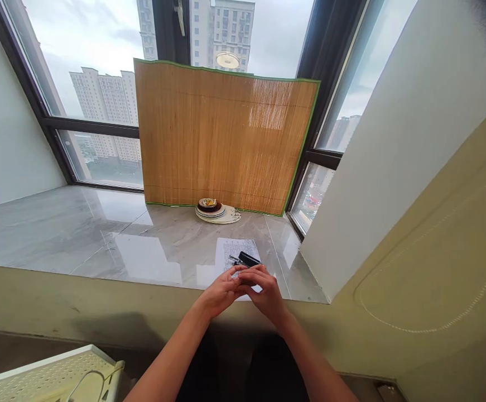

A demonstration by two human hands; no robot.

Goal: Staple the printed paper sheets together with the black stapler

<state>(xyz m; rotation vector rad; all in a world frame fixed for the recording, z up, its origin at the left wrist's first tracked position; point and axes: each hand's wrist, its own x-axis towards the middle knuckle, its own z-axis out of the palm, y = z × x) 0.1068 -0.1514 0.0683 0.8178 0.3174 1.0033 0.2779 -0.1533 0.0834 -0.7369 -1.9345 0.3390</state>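
Close together over the front edge of the window sill, my left hand [225, 288] and my right hand [264, 286] meet at the fingertips. The fingers of both are bent and closed in. Whatever lies between them, if anything, is too small or too hidden to make out. Just beyond the fingers is a sheet of printed paper [234, 247], flat on the sill and partly covered by my hands. A black rod-shaped object [249, 258], perhaps a pen or its cap, rests on the paper beside a thinner pen-like item with a light tip [232, 258].
A small stack of plates [221, 215] stands farther back on the grey tiled sill [92, 229]. Behind it, a bamboo mat with green edging [221, 134] leans against the window. A cream perforated basket [50, 371] is at the lower left; a slanting white wall [376, 145] borders the right.
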